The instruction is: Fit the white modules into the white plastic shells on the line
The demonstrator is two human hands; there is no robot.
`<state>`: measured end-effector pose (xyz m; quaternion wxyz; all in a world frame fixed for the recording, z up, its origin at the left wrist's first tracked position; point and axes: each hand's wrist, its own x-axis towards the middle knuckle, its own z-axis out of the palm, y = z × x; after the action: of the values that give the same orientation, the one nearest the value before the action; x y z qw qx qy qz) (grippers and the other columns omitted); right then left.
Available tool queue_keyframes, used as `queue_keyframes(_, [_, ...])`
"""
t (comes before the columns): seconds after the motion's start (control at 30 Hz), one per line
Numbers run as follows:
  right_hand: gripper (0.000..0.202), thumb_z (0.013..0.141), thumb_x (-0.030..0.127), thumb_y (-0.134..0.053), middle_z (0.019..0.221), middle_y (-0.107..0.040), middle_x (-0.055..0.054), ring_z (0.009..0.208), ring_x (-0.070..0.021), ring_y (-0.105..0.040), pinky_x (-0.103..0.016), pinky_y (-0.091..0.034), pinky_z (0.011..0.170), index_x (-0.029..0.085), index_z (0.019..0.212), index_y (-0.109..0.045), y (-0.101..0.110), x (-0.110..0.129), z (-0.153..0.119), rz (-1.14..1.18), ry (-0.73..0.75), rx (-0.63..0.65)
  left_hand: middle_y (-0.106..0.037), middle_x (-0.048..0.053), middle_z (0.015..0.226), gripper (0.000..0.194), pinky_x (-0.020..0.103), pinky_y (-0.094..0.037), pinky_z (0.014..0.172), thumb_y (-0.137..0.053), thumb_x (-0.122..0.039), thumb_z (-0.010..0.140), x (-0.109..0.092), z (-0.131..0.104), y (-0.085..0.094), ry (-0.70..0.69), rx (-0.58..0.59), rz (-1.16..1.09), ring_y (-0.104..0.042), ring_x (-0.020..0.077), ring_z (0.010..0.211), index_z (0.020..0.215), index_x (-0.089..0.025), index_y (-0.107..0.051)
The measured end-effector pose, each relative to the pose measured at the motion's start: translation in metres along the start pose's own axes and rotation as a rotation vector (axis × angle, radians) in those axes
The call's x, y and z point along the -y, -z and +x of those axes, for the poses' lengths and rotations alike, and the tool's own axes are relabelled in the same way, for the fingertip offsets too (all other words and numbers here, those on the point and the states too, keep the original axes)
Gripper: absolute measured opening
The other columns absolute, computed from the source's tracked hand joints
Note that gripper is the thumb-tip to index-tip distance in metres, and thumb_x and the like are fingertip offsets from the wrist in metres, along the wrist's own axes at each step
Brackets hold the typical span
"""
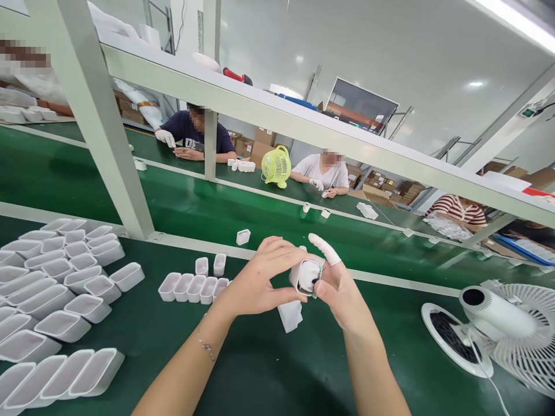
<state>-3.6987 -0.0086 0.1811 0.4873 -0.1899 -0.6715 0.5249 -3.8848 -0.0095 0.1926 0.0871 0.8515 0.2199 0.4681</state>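
Observation:
My left hand (255, 274) is closed around a white plastic housing (296, 282), fingers over its top and thumb below. Inside the housing's open end sits a rounded white insert (309, 273) with small black and green parts. My right hand (340, 289) grips this end with its thumb against the insert, while its index finger, in a white finger cot (325, 247), points up and away. On the green bench under my hands lies a white piece (290, 316), partly hidden. To the left stand small open white housings (196, 289) in a row.
Many open white housings (56, 277) crowd the bench at left. A white fan (498, 323) stands at right. Beyond the bench ledge, a green conveyor belt (186, 202) carries a white part (243, 236). Co-workers sit across it, near a yellow-green fan (276, 166). A shelf post (99, 127) rises at left.

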Motion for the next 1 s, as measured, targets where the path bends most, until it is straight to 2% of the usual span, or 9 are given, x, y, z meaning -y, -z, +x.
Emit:
queue_keyframes(0.23, [0.075, 0.083, 0.046, -0.070, 0.106, -0.060, -0.006, 0.078, -0.0134, -0.060, -0.027, -0.055, 0.068, 0.026, 0.143, -0.030, 0.002, 0.000, -0.003, 0.040, -0.014, 0.007, -0.067, 0.005, 0.109, 0.043, 0.041, -0.035, 0.098, -0.062, -0.047, 0.088, 0.000, 0.001, -0.002, -0.044, -0.006, 0.017, -0.055, 0.0217, 0.103, 0.123, -0.023, -0.056])
queue_keyframes(0.47, [0.064, 0.088, 0.040, -0.065, 0.106, -0.062, -0.004, 0.085, -0.0139, -0.060, -0.028, -0.054, 0.076, 0.030, 0.142, -0.033, -0.009, 0.003, -0.008, -0.033, -0.099, -0.122, -0.067, 0.007, 0.110, 0.044, 0.042, -0.034, 0.101, -0.063, -0.045, 0.088, 0.005, 0.002, -0.007, -0.048, -0.004, 0.000, -0.055, 0.0232, 0.105, 0.123, -0.019, -0.058])
queue_keyframes(0.57, [0.069, 0.088, 0.049, -0.062, 0.117, -0.062, -0.006, 0.089, -0.0166, -0.063, -0.032, -0.054, 0.080, 0.031, 0.145, -0.027, -0.004, 0.005, -0.011, -0.142, -0.095, -0.080, -0.068, 0.008, 0.107, 0.048, 0.040, -0.040, 0.095, -0.067, -0.048, 0.083, 0.010, 0.001, -0.006, -0.021, -0.002, -0.142, -0.056, 0.0241, 0.101, 0.121, -0.020, -0.060])
queue_keyframes(0.63, [0.074, 0.086, 0.060, -0.058, 0.123, -0.061, -0.010, 0.092, -0.0199, -0.065, -0.037, -0.054, 0.084, 0.030, 0.147, -0.027, 0.013, 0.007, -0.012, -0.242, -0.017, -0.066, -0.068, 0.009, 0.107, 0.048, 0.039, -0.044, 0.091, -0.070, -0.048, 0.081, 0.013, -0.002, -0.001, 0.027, -0.030, -0.271, -0.058, 0.0245, 0.098, 0.119, -0.020, -0.062])
queue_keyframes(0.67, [0.074, 0.087, 0.063, -0.055, 0.124, -0.061, -0.011, 0.094, -0.0211, -0.065, -0.039, -0.053, 0.087, 0.028, 0.146, -0.029, 0.026, 0.007, -0.011, -0.311, 0.045, -0.134, -0.068, 0.009, 0.107, 0.048, 0.038, -0.047, 0.088, -0.071, -0.048, 0.080, 0.014, -0.004, 0.003, 0.055, -0.070, -0.330, -0.060, 0.0247, 0.096, 0.118, -0.019, -0.063])
queue_keyframes(0.77, [0.058, 0.093, 0.060, -0.043, 0.120, -0.063, -0.011, 0.097, -0.0207, -0.066, -0.042, -0.049, 0.094, 0.024, 0.139, -0.042, 0.079, 0.000, -0.005, -0.541, 0.212, -0.652, -0.069, 0.010, 0.102, 0.050, 0.035, -0.054, 0.074, -0.070, -0.053, 0.079, 0.016, -0.012, 0.021, 0.094, -0.310, -0.464, -0.065, 0.0253, 0.088, 0.114, -0.017, -0.066])
queue_keyframes(0.83, [0.057, 0.096, 0.059, -0.032, 0.126, -0.061, -0.011, 0.103, -0.0204, -0.064, -0.042, -0.050, 0.095, 0.022, 0.138, -0.041, 0.118, -0.019, 0.002, -0.645, 0.125, -0.876, -0.070, 0.009, 0.096, 0.054, 0.035, -0.057, 0.070, -0.070, -0.058, 0.075, 0.013, -0.016, 0.036, 0.072, -0.502, -0.514, -0.067, 0.0255, 0.083, 0.110, -0.017, -0.068])
queue_keyframes(0.93, [0.055, 0.092, 0.053, -0.046, 0.125, -0.060, -0.015, 0.111, -0.0245, -0.061, -0.043, -0.049, 0.095, 0.017, 0.134, -0.045, 0.166, -0.068, 0.015, -0.703, -0.085, -0.896, -0.070, 0.006, 0.093, 0.052, 0.035, -0.059, 0.073, -0.075, -0.055, 0.071, 0.005, -0.019, 0.056, 0.025, -0.670, -0.522, -0.067, 0.0237, 0.079, 0.106, -0.017, -0.071])
queue_keyframes(1.0, [0.047, 0.091, 0.045, -0.057, 0.120, -0.061, -0.014, 0.109, -0.0249, -0.060, -0.045, -0.049, 0.095, 0.014, 0.127, -0.052, 0.182, -0.107, 0.023, -0.770, -0.227, -0.864, -0.070, 0.003, 0.091, 0.051, 0.034, -0.059, 0.075, -0.079, -0.054, 0.068, -0.001, -0.020, 0.064, 0.044, -0.712, -0.475, -0.067, 0.0218, 0.078, 0.103, -0.017, -0.072])
